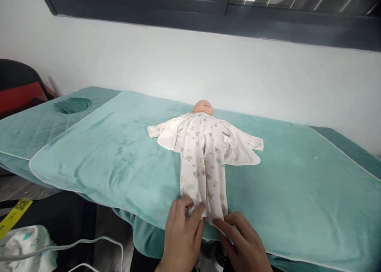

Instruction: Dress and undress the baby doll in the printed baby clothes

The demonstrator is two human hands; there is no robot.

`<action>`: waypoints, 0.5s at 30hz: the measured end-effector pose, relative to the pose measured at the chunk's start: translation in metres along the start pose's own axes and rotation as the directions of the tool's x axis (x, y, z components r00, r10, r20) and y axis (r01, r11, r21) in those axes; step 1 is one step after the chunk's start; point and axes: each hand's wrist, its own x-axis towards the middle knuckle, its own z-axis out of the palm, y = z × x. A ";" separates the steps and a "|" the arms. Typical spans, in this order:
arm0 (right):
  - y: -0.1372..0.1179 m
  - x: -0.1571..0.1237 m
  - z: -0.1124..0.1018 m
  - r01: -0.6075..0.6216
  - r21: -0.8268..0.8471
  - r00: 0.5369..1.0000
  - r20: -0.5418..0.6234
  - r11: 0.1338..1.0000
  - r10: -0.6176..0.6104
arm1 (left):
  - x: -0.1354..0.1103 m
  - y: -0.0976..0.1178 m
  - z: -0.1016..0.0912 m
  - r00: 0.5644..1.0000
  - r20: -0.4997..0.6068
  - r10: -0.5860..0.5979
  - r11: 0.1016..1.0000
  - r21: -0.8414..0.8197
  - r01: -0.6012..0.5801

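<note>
A baby doll [203, 106] lies on its back on the table, its head toward the wall. White printed baby pants [217, 168] stretch from its chest down toward me, with both legs laid straight. Beneath them a white baby top [244, 149] spreads open, its sleeves out to both sides. My left hand [181, 234] pinches the hem of the pants leg on the left. The hem of the other leg is between the fingers of my right hand [242, 240]. The doll's body and legs are hidden by the clothes.
A teal plush blanket [119, 161] covers the massage table, which has a face hole [73, 105] at the left. Lower left, a patterned cloth [29, 246] and a white cable [74, 245] lie over a black surface. The wall [166, 61] stands behind.
</note>
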 end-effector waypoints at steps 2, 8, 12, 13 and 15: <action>-0.001 -0.003 0.004 -0.020 0.010 1.000 -0.020 1.000 0.020 | -0.002 0.000 0.000 0.998 -0.056 -0.016 0.998 -0.059 0.013; 0.002 -0.007 0.004 -0.028 0.061 1.000 0.002 0.998 0.028 | 0.002 0.003 -0.010 0.979 -0.193 -0.064 0.986 -0.166 0.032; 0.004 -0.005 -0.005 -0.006 0.094 1.000 0.014 0.996 0.005 | 0.006 0.003 -0.012 0.972 -0.230 -0.052 0.988 -0.155 0.016; 0.004 -0.004 -0.007 0.004 0.107 1.000 0.009 0.994 -0.005 | 0.005 0.002 -0.011 0.975 -0.220 -0.044 0.990 -0.141 0.013; 0.004 -0.003 -0.012 0.026 0.142 1.000 -0.001 0.990 -0.026 | 0.001 -0.001 -0.008 0.980 -0.199 -0.030 0.994 -0.110 0.008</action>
